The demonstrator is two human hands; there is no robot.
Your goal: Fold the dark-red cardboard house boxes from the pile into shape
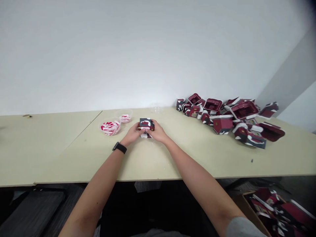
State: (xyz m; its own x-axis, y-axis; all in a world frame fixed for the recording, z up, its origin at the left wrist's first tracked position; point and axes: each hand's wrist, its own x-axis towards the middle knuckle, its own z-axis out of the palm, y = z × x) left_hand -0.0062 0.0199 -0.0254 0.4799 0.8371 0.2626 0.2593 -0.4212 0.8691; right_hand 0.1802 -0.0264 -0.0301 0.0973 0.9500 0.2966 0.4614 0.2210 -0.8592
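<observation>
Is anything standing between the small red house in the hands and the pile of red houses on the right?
Only the right hand, which holds the house on that side. Past the hand, nothing visible stands before the pile.

**Office-type workroom, viewed from a seated position at a table**

Two pale laminate tables (61,148) stand end to end against a plain white wall (148,49), above grey carpet (74,197). Red-and-white card house models (222,124) lie heaped on the tabletop; a cardboard box (247,207) holds more on the floor.
</observation>
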